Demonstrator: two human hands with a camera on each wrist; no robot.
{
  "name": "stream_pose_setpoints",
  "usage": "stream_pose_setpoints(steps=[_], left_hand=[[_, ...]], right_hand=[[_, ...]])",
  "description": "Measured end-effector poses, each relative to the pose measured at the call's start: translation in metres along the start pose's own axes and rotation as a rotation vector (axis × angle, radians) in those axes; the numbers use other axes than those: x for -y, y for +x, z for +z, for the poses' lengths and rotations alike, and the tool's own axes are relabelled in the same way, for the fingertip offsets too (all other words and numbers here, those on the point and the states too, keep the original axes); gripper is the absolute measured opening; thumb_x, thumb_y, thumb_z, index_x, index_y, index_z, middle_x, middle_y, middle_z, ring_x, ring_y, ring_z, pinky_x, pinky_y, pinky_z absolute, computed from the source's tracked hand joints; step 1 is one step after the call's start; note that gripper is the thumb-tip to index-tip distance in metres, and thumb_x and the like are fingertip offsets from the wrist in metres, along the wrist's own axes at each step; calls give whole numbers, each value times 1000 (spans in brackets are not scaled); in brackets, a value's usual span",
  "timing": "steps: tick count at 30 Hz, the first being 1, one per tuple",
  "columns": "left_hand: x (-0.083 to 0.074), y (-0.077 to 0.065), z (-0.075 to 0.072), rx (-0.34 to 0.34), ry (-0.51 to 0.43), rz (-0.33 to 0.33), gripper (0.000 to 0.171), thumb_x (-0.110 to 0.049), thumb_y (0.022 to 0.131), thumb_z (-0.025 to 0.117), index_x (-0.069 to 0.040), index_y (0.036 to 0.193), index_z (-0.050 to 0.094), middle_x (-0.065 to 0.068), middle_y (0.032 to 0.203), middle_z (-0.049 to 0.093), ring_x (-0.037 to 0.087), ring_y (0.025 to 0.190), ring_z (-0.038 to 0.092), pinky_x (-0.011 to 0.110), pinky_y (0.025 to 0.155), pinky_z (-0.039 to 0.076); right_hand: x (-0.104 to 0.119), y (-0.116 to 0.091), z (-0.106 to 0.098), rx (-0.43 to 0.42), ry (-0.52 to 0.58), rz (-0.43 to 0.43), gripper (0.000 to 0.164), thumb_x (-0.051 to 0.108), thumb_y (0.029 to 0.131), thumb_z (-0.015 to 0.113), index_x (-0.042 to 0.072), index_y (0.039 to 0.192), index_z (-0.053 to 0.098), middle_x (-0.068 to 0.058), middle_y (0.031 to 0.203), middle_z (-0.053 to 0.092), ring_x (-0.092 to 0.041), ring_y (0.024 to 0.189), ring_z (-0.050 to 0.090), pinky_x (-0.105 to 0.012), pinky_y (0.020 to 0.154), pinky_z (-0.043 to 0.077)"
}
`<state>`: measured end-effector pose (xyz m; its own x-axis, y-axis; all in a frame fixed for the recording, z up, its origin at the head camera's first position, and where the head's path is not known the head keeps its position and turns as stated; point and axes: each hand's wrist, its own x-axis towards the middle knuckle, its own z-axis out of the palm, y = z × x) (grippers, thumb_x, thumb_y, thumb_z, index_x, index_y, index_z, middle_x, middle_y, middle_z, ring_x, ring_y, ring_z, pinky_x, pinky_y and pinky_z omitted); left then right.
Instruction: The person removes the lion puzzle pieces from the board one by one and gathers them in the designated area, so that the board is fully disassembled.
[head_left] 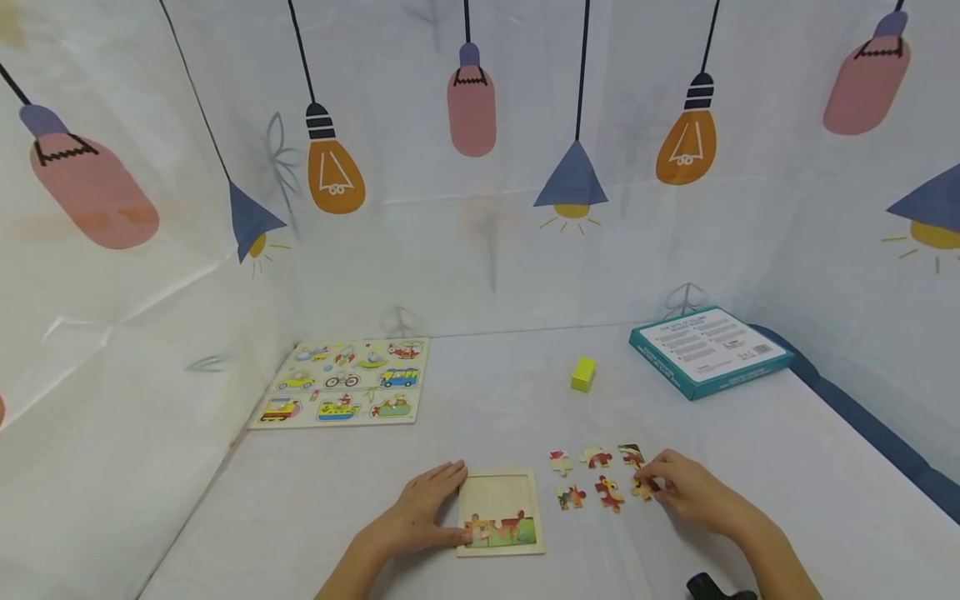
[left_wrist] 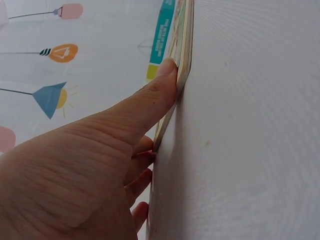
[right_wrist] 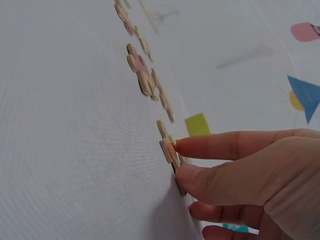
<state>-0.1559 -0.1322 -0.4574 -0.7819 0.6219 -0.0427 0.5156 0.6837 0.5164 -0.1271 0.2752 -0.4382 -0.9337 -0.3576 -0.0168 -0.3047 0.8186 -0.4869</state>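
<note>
Currently, puzzle piece [head_left: 641,492]: being pinched by the right hand [head_left: 686,487], well to the right of the wooden tray [head_left: 495,493]; whether it is being raised cannot be told.
Right-hand grip: being drawn nearly closed, with the piece between thumb and index finger; this hand is being judged the nearer.
Long axis: being partly hidden by fingers, so its direction against the tray cannot be told.
Left hand [head_left: 423,508]: being laid at the tray's left edge, fingers loosely extended, thumb being rested over the near left rim.
Tray bed: joined pieces [head_left: 504,532] being seated along its near side, the far part being shown bare.
Loose pieces [head_left: 609,494]: being spread between tray and right hand; a leftward path would be crossing them.
Edges: the tray's raised right rim being turned toward the piece.
Open room: bare tablecloth [head_left: 585,546] being offered right of the tray's near corner.
</note>
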Motion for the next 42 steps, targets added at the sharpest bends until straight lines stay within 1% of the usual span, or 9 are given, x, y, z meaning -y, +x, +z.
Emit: stream_pose_setpoints(steps=[4,7,12,16,27,35,36,41,42], left_hand=[[-1,1,0,4,-1,-16,91,-56,73,66,-5,140,35,8,146,32,29,134,25,52,105,20],[-1,1,-1,3,-2,-17,91,-57,73,66,-5,141,34,9,146,32,29,134,25,53,105,20],[1,3,-1,-8,1,-1,92,-58,73,64,-4,141,34,9,146,32,30,134,25,52,105,20],[2,5,-2,-14,4,1,92,-59,73,64,-5,141,34,9,146,32,29,134,25,52,105,20],[4,4,1,-12,11,0,92,-59,72,64,-5,141,35,9,146,32,30,133,26,53,105,21],[3,2,2,-16,11,16,92,-59,72,64,-4,140,35,10,145,33,30,133,26,54,104,21],[4,2,2,-17,13,17,92,-59,72,64,-4,140,35,10,145,33,31,133,26,54,104,21],[3,1,1,-16,15,23,91,-56,72,66,-2,139,36,11,144,34,31,132,27,53,104,22],[2,1,1,-15,12,25,91,-56,72,67,-2,139,36,11,144,34,31,132,27,53,104,22]], right_hand=[[0,0,-2,-7,9,2,24,0,80,66,13,101,68,5,92,52,-8,78,48,-32,72,51],[0,1,-2,-9,3,3,25,1,79,67,13,101,68,5,92,52,-6,75,46,-26,68,49],[0,2,-5,-14,-6,-14,23,8,79,70,12,102,67,5,91,52,-5,73,44,-21,60,44],[-2,4,-5,-18,-9,-16,24,13,78,71,13,102,67,6,91,51,-5,73,44,-21,59,42],[-2,1,-5,-25,-8,5,18,16,77,73,14,94,66,5,89,52,-6,70,42,-21,57,40],[0,0,-2,-28,5,44,27,21,75,75,12,98,65,5,85,50,-7,69,43,-21,56,40],[0,2,-2,-31,5,37,28,23,75,75,12,99,65,5,86,50,-7,70,43,-20,57,40],[8,7,3,-40,17,-60,30,27,80,71,11,104,64,2,92,51,-6,70,45,-20,58,42],[11,8,5,-40,14,-74,30,28,80,70,12,105,64,2,94,51,-6,72,46,-19,60,44]])
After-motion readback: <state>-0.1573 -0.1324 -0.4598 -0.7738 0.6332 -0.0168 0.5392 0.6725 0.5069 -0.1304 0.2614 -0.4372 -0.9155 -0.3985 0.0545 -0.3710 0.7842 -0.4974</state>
